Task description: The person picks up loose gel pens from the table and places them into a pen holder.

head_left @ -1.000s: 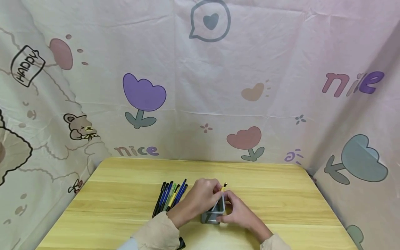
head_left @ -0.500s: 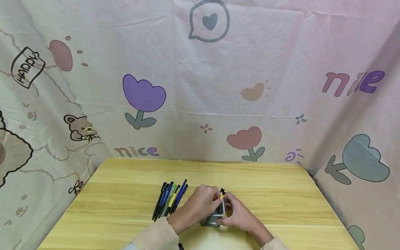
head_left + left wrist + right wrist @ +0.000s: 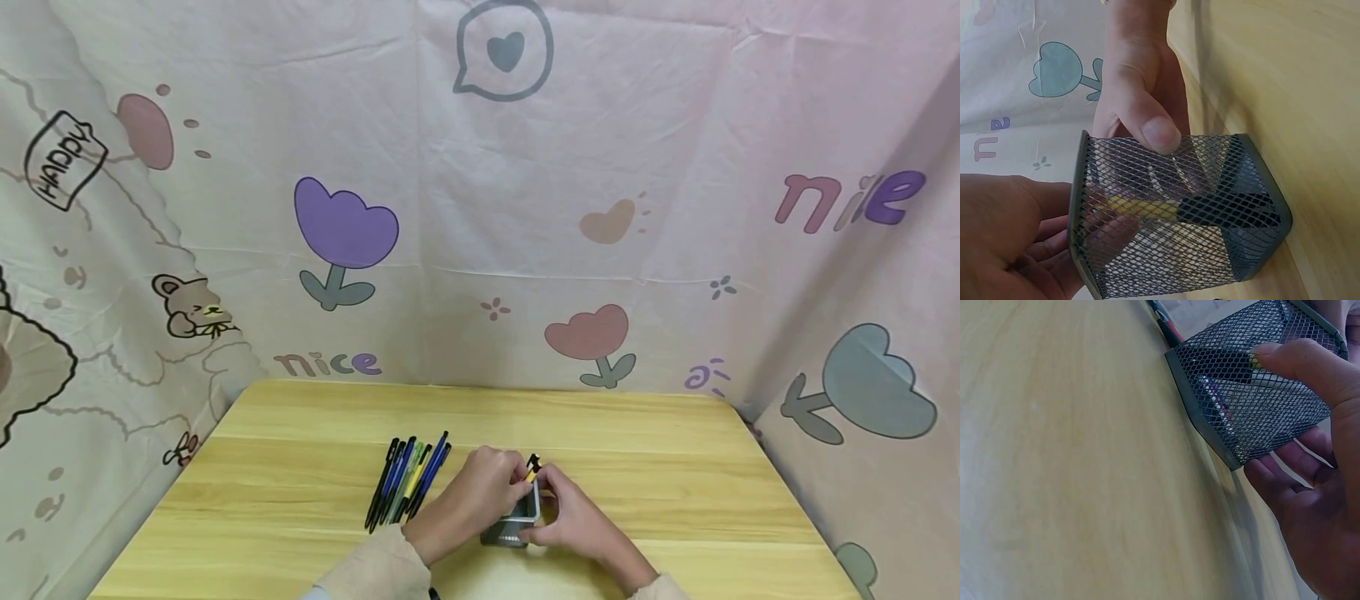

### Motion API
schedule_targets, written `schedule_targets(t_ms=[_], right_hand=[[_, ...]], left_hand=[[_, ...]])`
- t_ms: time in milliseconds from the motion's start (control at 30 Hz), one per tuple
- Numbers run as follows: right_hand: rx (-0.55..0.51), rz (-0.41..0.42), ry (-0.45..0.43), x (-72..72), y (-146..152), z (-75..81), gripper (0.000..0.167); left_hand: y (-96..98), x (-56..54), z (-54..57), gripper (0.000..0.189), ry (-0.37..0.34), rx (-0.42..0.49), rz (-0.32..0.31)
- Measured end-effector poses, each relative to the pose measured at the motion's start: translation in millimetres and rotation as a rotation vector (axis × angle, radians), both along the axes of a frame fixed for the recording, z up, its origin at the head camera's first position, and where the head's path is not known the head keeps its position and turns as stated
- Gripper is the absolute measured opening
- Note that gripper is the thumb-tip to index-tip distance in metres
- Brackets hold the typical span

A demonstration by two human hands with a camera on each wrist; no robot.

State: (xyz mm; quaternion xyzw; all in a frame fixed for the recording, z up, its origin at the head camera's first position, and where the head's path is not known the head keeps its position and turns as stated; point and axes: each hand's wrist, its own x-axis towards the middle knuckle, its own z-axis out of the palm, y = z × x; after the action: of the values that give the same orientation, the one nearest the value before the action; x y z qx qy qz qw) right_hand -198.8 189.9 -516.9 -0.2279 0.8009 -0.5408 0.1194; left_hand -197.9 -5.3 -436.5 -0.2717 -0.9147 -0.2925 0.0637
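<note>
**Left hand (image 3: 487, 483) pinching a yellow-and-black pen (image 3: 532, 470) in a mesh cup (image 3: 504, 534); right hand (image 3: 573, 510) gripping the cup**

I have the pen part-way inside the cup, its black clip end standing up past the rim. Through the mesh, from the left wrist, I see its yellow barrel run down to a dark section close to the base. From the right wrist, a coloured streak also shows through the mesh; I cannot tell whether it is inside or behind. The left hand pinches the pen right at the mouth, with little room between fingers and rim. The right hand holds the cup from outside, thumb on one mesh wall, fingers curled around another.

The cup appears upright on the wooden counter (image 3: 300, 467), around the middle from side to side and well apart from the far edge. To its left, across a strip of wood, a row of pens (image 3: 405, 481) in black, blue, green and yellow lies side by side, near the left forearm. I have broad stretches of wood from the right hand to the right edge, and from the pens to the left edge. Along the far edge and both sides hangs a printed fabric backdrop (image 3: 480, 167).
</note>
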Motion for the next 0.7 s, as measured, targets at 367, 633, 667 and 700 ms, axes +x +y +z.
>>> schedule_targets(t_ms=[367, 633, 667, 700], right_hand=[[0.016, -0.009, 0.017, -0.1, -1, -1.0, 0.058], [-0.01, -0.009, -0.002, -0.1, -1, -0.4, 0.061], [-0.009, -0.013, -0.002, 0.0, -1, -0.4, 0.061], [-0.009, -0.015, -0.003, 0.1, -1, -0.4, 0.062]], left_hand=[[-2.4, 4.9, 3.8, 0.016, 0.08, -0.055, -0.004], [-26.0, 0.7, 14.9, 0.024, 0.237, -0.007, 0.024], [-30.9, -1.4, 15.3, 0.025, 0.23, -0.003, 0.033], [-35.9, -3.8, 15.2, 0.026, 0.221, -0.001, 0.05]])
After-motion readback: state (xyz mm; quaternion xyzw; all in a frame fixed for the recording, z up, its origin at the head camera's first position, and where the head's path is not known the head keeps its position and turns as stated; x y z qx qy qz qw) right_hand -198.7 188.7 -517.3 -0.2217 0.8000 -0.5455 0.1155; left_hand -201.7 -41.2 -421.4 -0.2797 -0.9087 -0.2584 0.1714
